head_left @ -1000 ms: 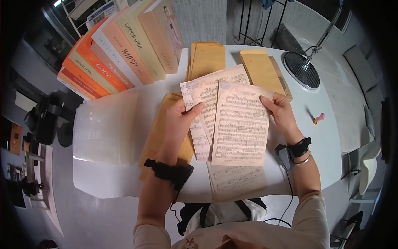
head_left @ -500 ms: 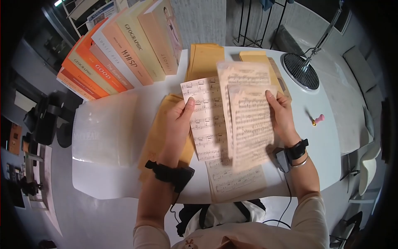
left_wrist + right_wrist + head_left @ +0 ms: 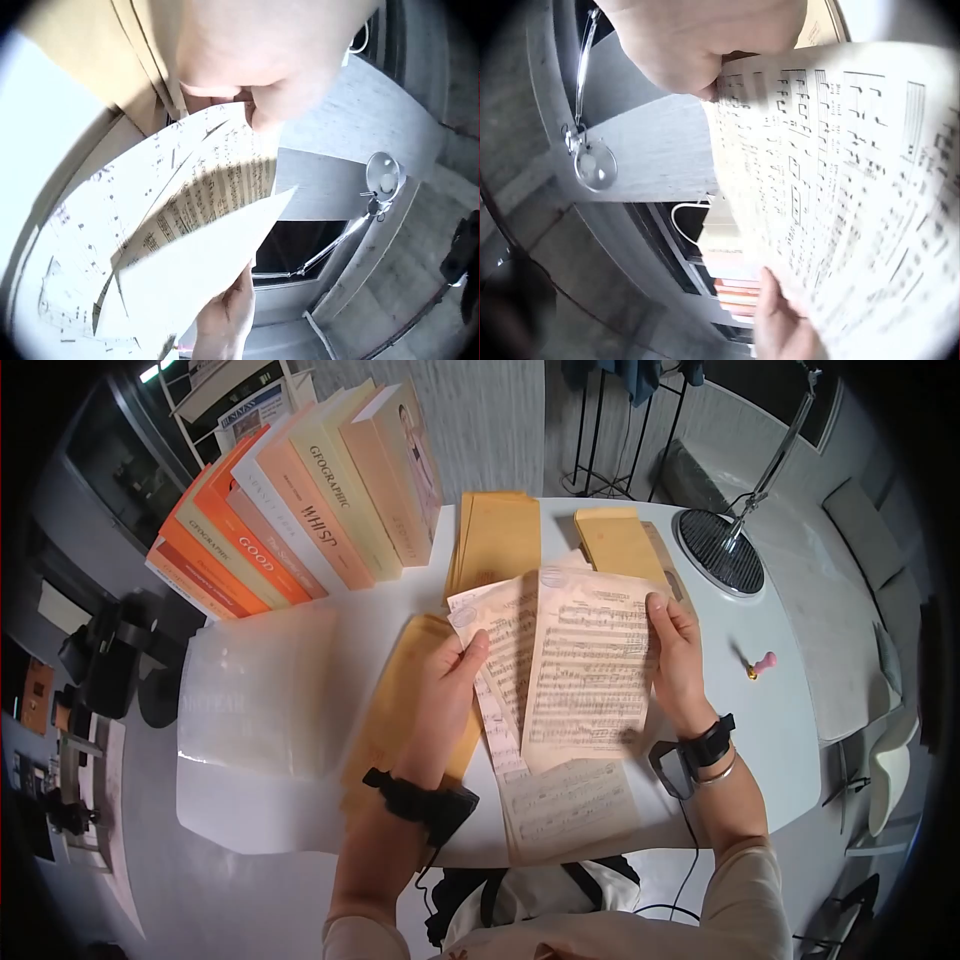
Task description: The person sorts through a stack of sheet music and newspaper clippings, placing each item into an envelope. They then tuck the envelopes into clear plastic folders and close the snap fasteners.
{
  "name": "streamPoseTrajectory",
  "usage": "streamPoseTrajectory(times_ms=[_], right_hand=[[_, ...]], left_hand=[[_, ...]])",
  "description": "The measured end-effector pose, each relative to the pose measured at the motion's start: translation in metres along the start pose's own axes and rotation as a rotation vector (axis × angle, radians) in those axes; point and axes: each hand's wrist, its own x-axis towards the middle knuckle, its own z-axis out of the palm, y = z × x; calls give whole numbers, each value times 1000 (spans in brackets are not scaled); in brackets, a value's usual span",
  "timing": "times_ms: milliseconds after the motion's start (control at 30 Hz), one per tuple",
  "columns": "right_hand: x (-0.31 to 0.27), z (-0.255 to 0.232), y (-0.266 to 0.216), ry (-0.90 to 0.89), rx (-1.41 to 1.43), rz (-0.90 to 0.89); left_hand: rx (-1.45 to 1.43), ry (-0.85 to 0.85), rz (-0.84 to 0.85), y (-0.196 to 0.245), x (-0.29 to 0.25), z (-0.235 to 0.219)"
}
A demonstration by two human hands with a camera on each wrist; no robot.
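My left hand [image 3: 452, 685] pinches sheet music, thumb on top, by its left edge: a densely printed sheet [image 3: 508, 630] over a large-note sheet [image 3: 90, 232]. At the opposite side my right hand [image 3: 682, 665] grips the right edge of the front music sheet [image 3: 590, 670], its thumb near the upper corner. The held sheets overlap in a fan above the table. In the right wrist view the front page [image 3: 817, 165] shows rows of notes, with the left hand [image 3: 780, 322] beyond it. Below them, more music sheets [image 3: 570, 810] lie at the table's front edge.
Brown envelopes [image 3: 410, 730] lie under my left forearm, others [image 3: 500, 540] at the back, with a yellow packet [image 3: 620, 540] beside them. Upright books [image 3: 300, 510] fill the back left, near a translucent plastic sleeve [image 3: 255, 700]. A lamp base [image 3: 718, 550] and a pink-handled stamp [image 3: 763, 663] are right.
Half a second ago two dense sheets were swung right together, baring the large-note sheet. Now one dense sheet is back at my left hand, covering much of it. The head view has tilted up slightly.
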Motion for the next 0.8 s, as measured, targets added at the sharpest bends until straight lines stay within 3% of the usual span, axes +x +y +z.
streamPoseTrajectory(times_ms=[100, 200, 333, 500, 600, 700, 800], right_hand=[[-2, 4, 4, -37, -45, 5], [0, -2, 15, -94, -478, -134], [-1, 6, 21, -3, -327, -136], [1, 4, 31, -76, -286, -135], [5, -3, 33, -85, -312, -136], [6, -4, 30, -70, -289, -152], [2, 5, 23, -47, -233, -174]], left_hand=[[74, -29, -3, -7, -3, -1], [32, -41, -3, -14, -4, 0], [-31, -12, 24, -3, -8, 13], [-61, 1, 68, -12, -8, 14], [-240, 66, -164, -3, -9, 17], [-432, -39, -212, -8, -9, 17], [45, -210, -94, -11, -11, 15]])
